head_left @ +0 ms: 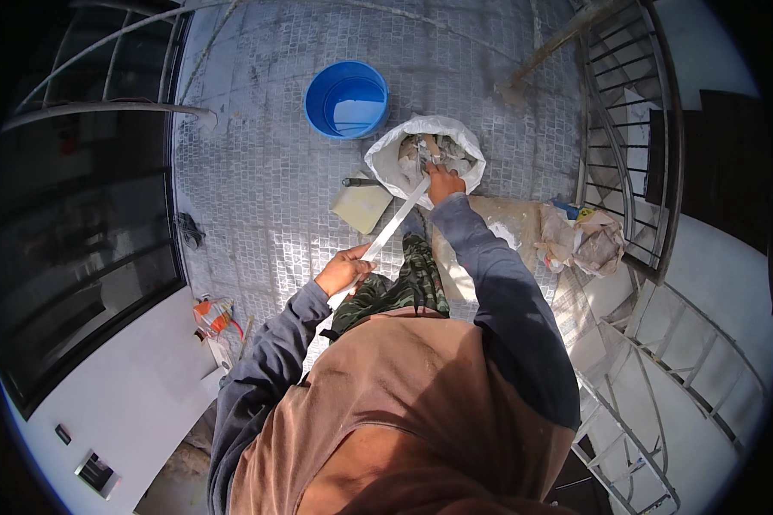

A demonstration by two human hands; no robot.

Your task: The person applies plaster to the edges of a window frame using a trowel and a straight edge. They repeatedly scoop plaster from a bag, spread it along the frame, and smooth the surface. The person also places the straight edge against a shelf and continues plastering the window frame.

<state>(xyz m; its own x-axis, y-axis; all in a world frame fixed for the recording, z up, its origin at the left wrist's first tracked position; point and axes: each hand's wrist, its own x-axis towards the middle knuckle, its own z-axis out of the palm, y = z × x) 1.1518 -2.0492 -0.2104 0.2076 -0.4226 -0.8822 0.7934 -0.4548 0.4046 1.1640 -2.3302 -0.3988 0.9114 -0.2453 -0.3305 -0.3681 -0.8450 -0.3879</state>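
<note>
Ok so, head view, the only one here. Left hand (pixel 343 270), just left of centre in the frame, has its fingers wrapped round a long white strip (pixel 395 228), so that's a proper grasp. Strip runs diagonally from there, up and right to the sack.

Right hand (pixel 445 183) is a bit above centre, over the near edge of the white sack (pixel 385 170), right by the strip's top end. Fingers point into the sack, but I honestly can't tell if they're pinching the strip or something inside. Sack's open at the top with pale, crumbly-looking bits (pixel 459 163) in it.

Blue bucket (pixel 315 113) sits just beyond the sack, top middle, some liquid in it. A yellowish panel (pixel 362 210) lies left of the strip, dark handle (pixel 361 182) at its top edge. Crumpled paper (pixel 597 245) is over on the right, near the railing (pixel 634 176).
</note>
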